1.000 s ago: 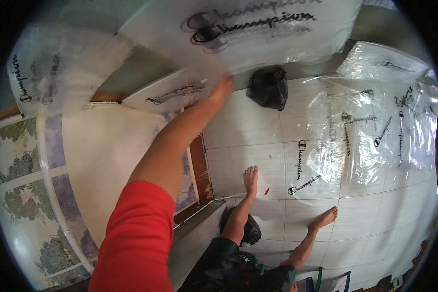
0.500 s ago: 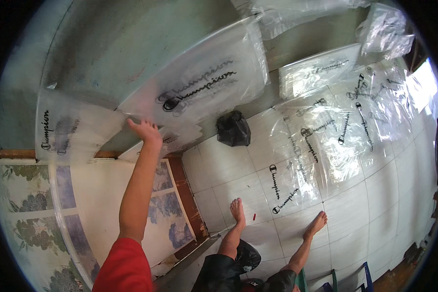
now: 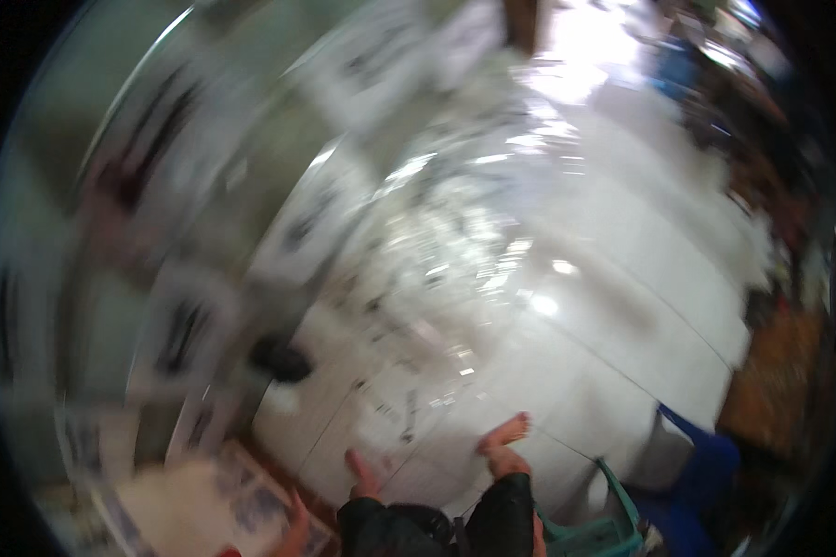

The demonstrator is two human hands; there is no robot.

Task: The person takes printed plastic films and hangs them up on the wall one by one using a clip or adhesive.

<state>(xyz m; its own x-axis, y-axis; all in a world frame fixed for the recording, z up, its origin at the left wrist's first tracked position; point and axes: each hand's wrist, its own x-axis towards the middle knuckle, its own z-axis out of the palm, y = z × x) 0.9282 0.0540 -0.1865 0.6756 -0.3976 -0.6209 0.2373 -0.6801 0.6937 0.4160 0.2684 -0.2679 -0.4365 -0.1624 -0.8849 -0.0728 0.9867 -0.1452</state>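
My left hand [image 3: 297, 524] is low in the picture, beside the patterned board or tabletop [image 3: 172, 506] with blue-grey tree pictures. Motion smears its fingers, so I cannot make out whether it holds anything. Clear printed plastic bags [image 3: 181, 320] hang or lean along the grey wall at the left, with a larger bag [image 3: 172, 121] higher up. More clear bags [image 3: 446, 232] are spread over the tiled floor. My right hand is out of view.
A small black bundle [image 3: 280, 358] sits at the wall's foot. My bare feet rest on white tiles [image 3: 613, 371]. A green plastic chair [image 3: 594, 534] and a blue one [image 3: 706, 473] stand at the lower right. Beyond them are a brown box-like thing [image 3: 771, 381] and dark clutter.
My view has swung to the right and blurred. My left hand has come down from the hanging bags at the wall toward the lower edge. The chairs and the clutter at the right now show.
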